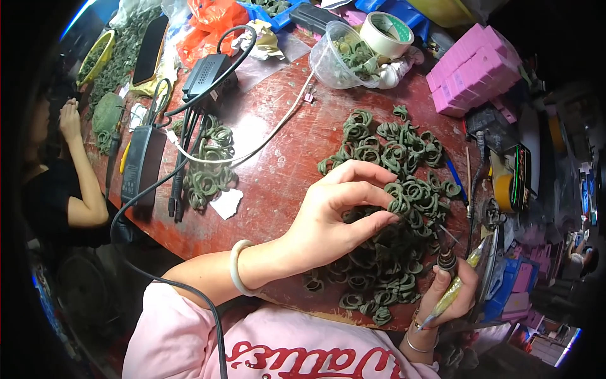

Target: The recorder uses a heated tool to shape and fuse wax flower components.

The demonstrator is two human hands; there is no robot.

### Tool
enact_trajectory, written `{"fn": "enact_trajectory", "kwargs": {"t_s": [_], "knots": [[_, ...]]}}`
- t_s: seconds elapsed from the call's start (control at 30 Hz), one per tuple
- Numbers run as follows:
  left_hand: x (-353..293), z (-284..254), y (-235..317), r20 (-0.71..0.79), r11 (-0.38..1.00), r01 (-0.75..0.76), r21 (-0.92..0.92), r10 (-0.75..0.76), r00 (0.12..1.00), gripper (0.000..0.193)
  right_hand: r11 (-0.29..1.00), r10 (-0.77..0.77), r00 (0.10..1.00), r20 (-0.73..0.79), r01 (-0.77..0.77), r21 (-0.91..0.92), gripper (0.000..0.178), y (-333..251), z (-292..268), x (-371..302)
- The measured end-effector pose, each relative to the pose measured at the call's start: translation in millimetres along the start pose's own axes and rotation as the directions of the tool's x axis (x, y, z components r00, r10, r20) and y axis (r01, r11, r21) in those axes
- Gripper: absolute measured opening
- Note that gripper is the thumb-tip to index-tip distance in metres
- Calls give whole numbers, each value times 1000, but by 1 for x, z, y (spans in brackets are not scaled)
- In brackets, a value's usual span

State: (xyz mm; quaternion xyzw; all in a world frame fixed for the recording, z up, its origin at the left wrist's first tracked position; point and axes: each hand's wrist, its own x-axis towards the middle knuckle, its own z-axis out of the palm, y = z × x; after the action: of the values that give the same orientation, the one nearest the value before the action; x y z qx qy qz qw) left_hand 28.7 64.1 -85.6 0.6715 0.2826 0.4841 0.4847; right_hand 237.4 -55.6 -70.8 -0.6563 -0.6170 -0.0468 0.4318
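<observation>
A heap of dark green rings (391, 252), dull and wax-like, covers the red table (278, 158) in front of me. Above it my left hand (344, 211) reaches in from the left, thumb and fingers curved with a small gap between the tips. One green ring (400, 203) lies right at those fingertips; whether they touch it I cannot tell. At the heap's right edge, my right hand (457, 290) is closed around a dark-handled tool (447, 260) with a thin metal tip pointing away from me. A yellow wrapped stick (449, 297) also runs through this hand, slanting.
A smaller group of green rings (211, 167) lies left, beside black power adapters (144, 164) and cables. Behind stand a clear plastic tub (341, 60), a tape roll (386, 35) and pink blocks (473, 69). A blue pen (456, 179) lies right. Another person's arm (88, 170) rests far left.
</observation>
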Motion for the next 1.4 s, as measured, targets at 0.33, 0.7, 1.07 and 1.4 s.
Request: {"fn": "enact_trajectory", "kwargs": {"t_s": [0.33,0.7,1.07,1.4], "knots": [[0,2,4,-32,982,107,-155,-113,993,18,1000,10,1000,8,-10,-2,40,0,0,0],[0,2,13,9,998,-49,32,49,999,21,605,368,861,352,-509,612,36,-22,-17,49],[-3,3,17,10,1000,-25,8,25,1000,16,856,46,926,374,-230,464,21,-47,5,66],[-3,3,16,90,989,94,-110,-84,992,14,946,117,981,157,-158,284,12,-24,20,68]]}}
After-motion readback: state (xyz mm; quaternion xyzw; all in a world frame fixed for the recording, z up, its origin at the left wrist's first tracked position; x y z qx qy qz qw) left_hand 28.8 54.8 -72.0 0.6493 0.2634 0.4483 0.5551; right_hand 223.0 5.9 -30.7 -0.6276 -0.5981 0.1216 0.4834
